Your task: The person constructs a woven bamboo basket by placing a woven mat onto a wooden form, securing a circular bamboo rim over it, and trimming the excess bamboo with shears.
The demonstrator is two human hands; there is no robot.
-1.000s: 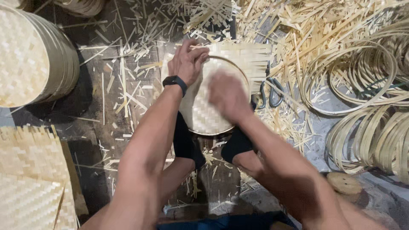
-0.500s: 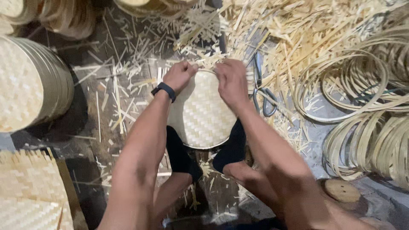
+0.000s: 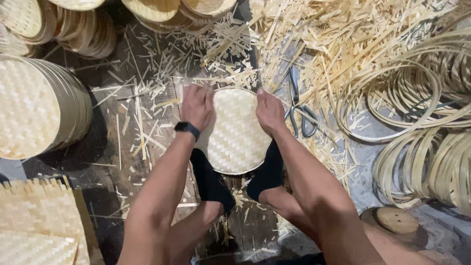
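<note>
- Since half a second ago, we see both hands slid apart from the upper rim to opposite edges of the round woven bamboo tray (image 3: 238, 132), which has stayed put.
- From the head view, our left hand (image 3: 197, 105), a black watch (image 3: 187, 129) on its wrist, has its grip clamped on the tray's left edge.
- Our right hand (image 3: 269, 112) has its grip clamped on the right edge.
- We see the tray lying on the floor (image 3: 122, 142), held between two black-socked feet (image 3: 211, 181).
- Scissors (image 3: 298, 105) lie just right of the tray among bamboo offcuts (image 3: 319, 44).
- Bamboo hoops (image 3: 422, 108) lie further right; stacked trays (image 3: 39, 113) stand at left.
</note>
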